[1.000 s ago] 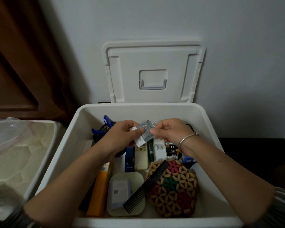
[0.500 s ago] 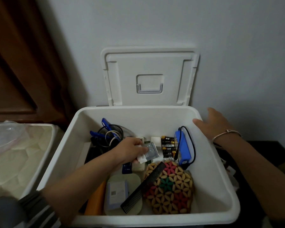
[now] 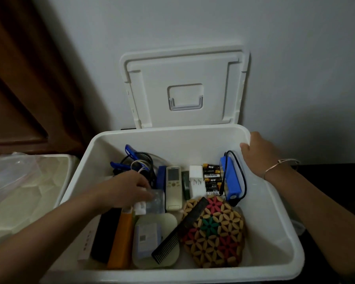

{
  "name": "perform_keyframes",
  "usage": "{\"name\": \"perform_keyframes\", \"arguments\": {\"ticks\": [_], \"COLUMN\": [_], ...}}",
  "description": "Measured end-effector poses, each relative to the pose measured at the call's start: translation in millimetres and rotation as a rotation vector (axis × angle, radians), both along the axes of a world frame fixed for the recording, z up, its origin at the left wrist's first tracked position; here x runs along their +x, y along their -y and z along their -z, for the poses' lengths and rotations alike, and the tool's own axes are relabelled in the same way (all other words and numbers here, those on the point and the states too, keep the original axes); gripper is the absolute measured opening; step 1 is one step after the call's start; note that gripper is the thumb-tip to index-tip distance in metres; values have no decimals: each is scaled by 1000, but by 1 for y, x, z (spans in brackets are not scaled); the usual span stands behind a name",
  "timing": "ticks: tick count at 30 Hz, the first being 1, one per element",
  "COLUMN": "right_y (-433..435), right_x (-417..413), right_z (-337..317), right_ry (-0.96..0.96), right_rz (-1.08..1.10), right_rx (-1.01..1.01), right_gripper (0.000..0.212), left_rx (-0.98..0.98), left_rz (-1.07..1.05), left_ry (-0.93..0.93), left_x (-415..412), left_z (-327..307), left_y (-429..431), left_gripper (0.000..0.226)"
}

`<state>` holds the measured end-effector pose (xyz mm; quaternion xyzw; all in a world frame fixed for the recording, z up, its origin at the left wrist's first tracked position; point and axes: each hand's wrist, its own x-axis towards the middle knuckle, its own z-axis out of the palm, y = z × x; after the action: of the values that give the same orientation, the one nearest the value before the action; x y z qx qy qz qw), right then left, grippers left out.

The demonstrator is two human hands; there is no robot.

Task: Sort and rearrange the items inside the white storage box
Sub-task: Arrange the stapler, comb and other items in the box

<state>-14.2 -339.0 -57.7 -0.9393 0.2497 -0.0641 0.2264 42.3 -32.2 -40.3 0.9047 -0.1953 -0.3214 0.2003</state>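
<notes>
left hand point(image 3: 127, 189) blurred over packet point(image 3: 157, 202) | right hand point(image 3: 261, 155) fingers hidden behind box point(image 3: 182, 143)

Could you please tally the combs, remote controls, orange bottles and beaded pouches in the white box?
Black comb: 1
Remote control: 1
Orange bottle: 1
Beaded pouch: 1
Total: 4

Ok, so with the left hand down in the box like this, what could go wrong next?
The left hand is at the small clear packet, in the tight spot between the orange bottle and the remote; it could slip under them out of sight. The black comb lies loose across the green case and the woven pouch; shifting either may tip it off.
</notes>
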Motion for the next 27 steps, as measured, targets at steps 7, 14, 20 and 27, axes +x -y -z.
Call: {"name": "perform_keyframes", "arguments": {"ticks": [7, 14, 20, 27], "right_y": [0, 0, -2, -1], "right_x": [1, 0, 0, -2], "right_z": [2, 1, 0, -1], "right_ry": [23, -1, -4, 6], "right_rz": [-7, -3, -1, -4], "right_rx": [17, 15, -2, -16], "right_gripper": [20, 24, 24, 24], "left_rx": [264, 274, 311, 224], "left_rz": [-111, -146, -110, -12], "left_ry": [195, 311, 294, 435], "left_x": [-3, 0, -4, -14], "left_z": [28, 53, 52, 4], "left_y": [-24, -10, -8, 16], "left_gripper": [19, 13, 13, 18]}}
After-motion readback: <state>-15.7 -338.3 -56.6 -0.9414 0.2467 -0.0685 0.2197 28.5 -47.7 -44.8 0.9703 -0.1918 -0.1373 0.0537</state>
